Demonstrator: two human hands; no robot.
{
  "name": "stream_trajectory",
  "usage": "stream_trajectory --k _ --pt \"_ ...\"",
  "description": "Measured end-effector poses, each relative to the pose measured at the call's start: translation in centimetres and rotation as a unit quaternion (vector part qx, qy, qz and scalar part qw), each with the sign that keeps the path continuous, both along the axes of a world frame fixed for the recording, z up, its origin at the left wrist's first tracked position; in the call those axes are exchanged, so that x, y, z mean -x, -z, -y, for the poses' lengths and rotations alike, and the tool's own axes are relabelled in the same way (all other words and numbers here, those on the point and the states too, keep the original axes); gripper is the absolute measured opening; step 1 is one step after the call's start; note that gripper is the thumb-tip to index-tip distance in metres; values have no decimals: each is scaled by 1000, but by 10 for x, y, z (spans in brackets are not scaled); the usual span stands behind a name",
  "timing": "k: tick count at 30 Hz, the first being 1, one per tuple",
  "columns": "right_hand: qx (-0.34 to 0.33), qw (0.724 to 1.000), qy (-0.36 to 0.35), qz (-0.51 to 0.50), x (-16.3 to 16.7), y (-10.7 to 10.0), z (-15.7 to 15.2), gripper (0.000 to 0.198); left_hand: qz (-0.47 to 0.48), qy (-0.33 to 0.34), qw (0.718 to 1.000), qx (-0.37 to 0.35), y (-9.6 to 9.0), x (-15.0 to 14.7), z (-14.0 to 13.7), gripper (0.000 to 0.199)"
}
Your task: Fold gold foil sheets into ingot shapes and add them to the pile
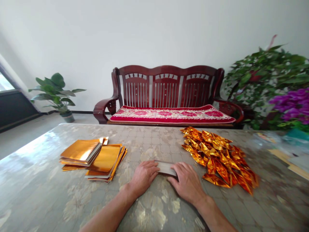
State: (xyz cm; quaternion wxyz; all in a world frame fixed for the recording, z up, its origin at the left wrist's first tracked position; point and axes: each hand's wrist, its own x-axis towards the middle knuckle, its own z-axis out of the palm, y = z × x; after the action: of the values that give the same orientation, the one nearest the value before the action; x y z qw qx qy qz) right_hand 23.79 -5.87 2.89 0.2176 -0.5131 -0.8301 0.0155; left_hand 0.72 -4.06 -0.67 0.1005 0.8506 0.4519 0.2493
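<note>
Between my two hands lies a folded sheet of paper (165,168), its pale grey side up, just above or on the table's near middle. My left hand (144,176) grips the left end, fingers bent together over it. At the right end, my right hand (187,181) has its fingers on top and its thumb at the near edge. To the left are two overlapping stacks of gold foil paper, one stack (80,150) further left and another stack (106,158) beside it. A heap of folded gold foil pieces (218,156) with pointed ends lies to the right.
A patterned cover lies over the table (72,199). At its right edge are clear plastic bags (266,139) and a tan strip (289,164). Behind stands a dark red wooden bench (165,88) with a floral cushion (171,114). Potted plants (58,88) flank it, with purple flowers (293,104) at right.
</note>
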Motion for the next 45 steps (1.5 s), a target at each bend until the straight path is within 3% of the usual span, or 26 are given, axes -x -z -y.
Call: stream_trajectory --k 4,13,25,31,40,45 --pt "-7 1000 -7 -1 -5 6 -2 2 23 -5 1000 18 -1 4 4 23" --pt "-36 999 -40 -7 -8 10 -4 13 47 -48 997 49 -10 11 2 21" --pt "-30 999 -41 -12 -10 10 -6 8 40 -13 999 26 -11 11 2 10" --pt "-12 1000 6 -26 -6 12 -12 25 46 -81 994 51 -17 1 1 17" --pt "-32 997 64 -37 4 20 -22 22 7 -188 981 56 -21 -13 -1 10" --pt "-39 996 70 -44 6 23 -24 21 5 -206 977 60 -17 -15 -5 11"
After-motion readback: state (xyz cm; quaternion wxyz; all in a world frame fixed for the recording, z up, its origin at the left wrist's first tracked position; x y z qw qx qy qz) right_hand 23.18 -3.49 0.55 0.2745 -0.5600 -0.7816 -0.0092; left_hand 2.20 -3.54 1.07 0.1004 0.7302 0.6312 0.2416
